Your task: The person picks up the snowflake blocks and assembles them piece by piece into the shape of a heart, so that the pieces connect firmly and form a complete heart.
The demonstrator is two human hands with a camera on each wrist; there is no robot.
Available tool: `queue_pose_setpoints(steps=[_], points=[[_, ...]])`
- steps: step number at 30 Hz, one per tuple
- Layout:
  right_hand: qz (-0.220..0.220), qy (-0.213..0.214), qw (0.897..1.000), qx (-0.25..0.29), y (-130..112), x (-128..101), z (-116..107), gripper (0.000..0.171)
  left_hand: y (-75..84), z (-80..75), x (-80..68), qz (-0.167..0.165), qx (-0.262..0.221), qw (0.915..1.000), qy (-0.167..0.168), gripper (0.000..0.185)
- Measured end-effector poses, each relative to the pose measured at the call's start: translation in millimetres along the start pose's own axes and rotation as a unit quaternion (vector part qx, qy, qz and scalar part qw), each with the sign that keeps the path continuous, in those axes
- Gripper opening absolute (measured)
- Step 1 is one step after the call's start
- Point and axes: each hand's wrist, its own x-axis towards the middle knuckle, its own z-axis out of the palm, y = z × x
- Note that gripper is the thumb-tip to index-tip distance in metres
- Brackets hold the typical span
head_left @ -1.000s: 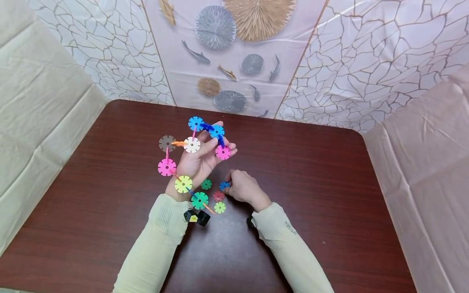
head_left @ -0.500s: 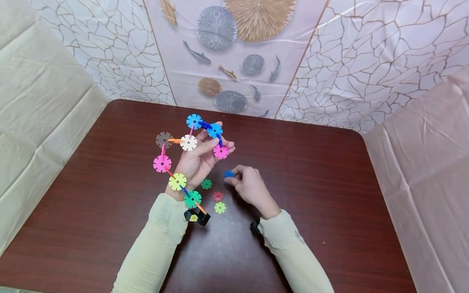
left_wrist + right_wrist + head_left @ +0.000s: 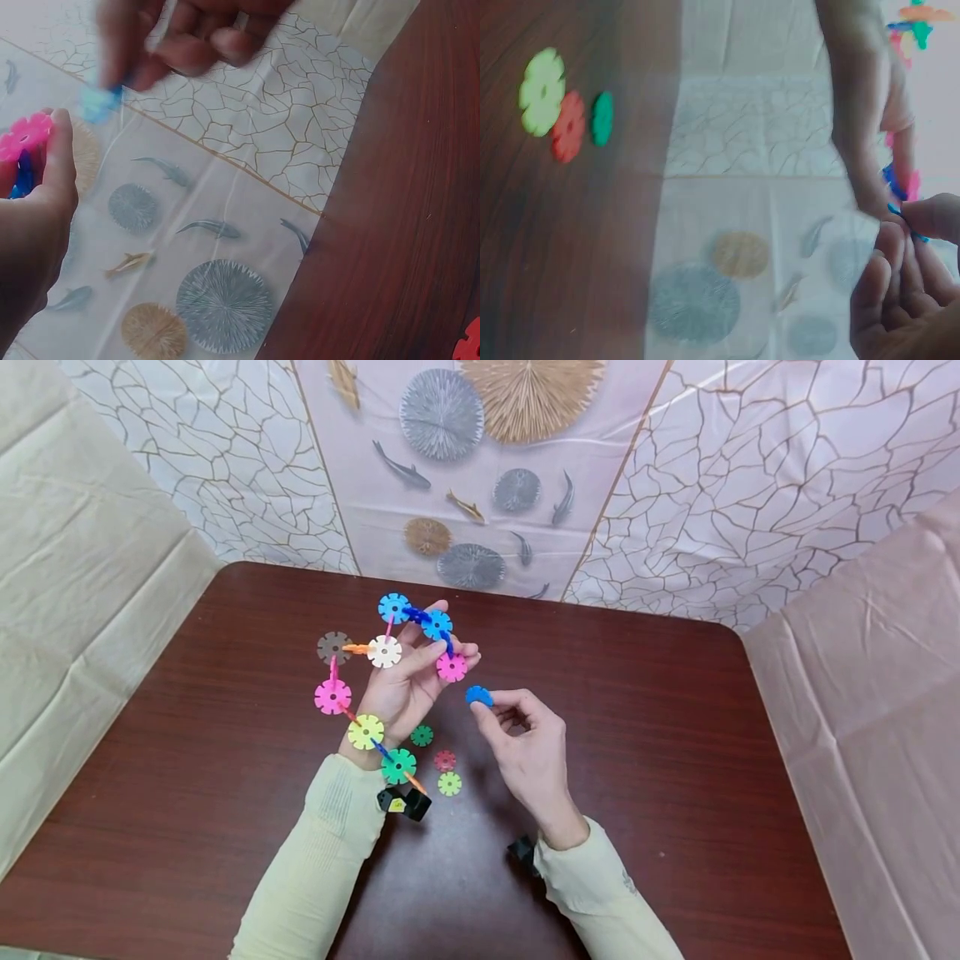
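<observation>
In the head view my left hand (image 3: pixel 397 702) holds a bent chain of notched plastic discs (image 3: pixel 365 732) above the table. Its thumb and fingers pinch the chain near the pink end disc (image 3: pixel 452 667). The other end, an orange disc (image 3: pixel 416 782) seen edge-on, hangs over the left wrist. Between thumb and index finger, my right hand (image 3: pixel 528 752) pinches a loose blue disc (image 3: pixel 478 695), just right of the pink disc and apart from it. The left wrist view shows this blue disc (image 3: pixel 101 103) blurred. Fingers hide part of it in the right wrist view.
On the dark wooden table (image 3: pixel 660 735) lie a green disc (image 3: pixel 422 736), a red disc (image 3: pixel 445 760) and a yellow-green disc (image 3: pixel 449 783), below and between the hands. Patterned sheets (image 3: pixel 480 468) stand behind the table, and plain cloth hangs at both sides.
My right hand has lifted the blue disc off the table, beside the other loose discs, and brought it up toward the pink disc. The chain has shifted slightly left; the left hand still holds it.
</observation>
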Motion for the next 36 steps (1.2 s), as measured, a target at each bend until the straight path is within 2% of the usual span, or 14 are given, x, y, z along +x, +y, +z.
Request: queue_pose_setpoints(steps=[3,6,9,18,26,36], points=[[-0.021,0.02,0.999,0.024,-20.9,-2.1,4.8,0.014,-1.3,0.8,0.1,0.002,0.004,1.0,0.004,0.045],[-0.033,0.026,0.999,0.025,-38.8,-2.2,8.1,0.012,-3.0,1.8,-0.2,-0.001,0.011,0.9999,0.002,0.045],[-0.037,0.029,0.999,0.014,-44.4,-1.0,9.8,0.011,-4.6,2.9,-0.6,-0.006,0.017,0.9998,-0.001,0.045],[-0.047,0.041,0.998,-0.001,-43.3,0.7,11.4,0.012,-7.2,3.9,-1.5,-0.014,0.018,0.9997,-0.003,0.046],[-0.057,0.06,0.996,-0.026,-42.3,1.1,11.8,0.012,-8.7,4.0,-3.1,-0.043,0.019,0.9986,-0.021,0.046],[-0.094,0.067,0.993,-0.024,-40.3,2.4,12.8,0.012,-11.1,4.9,-3.1,-0.05,0.042,0.9979,0.002,0.045]])
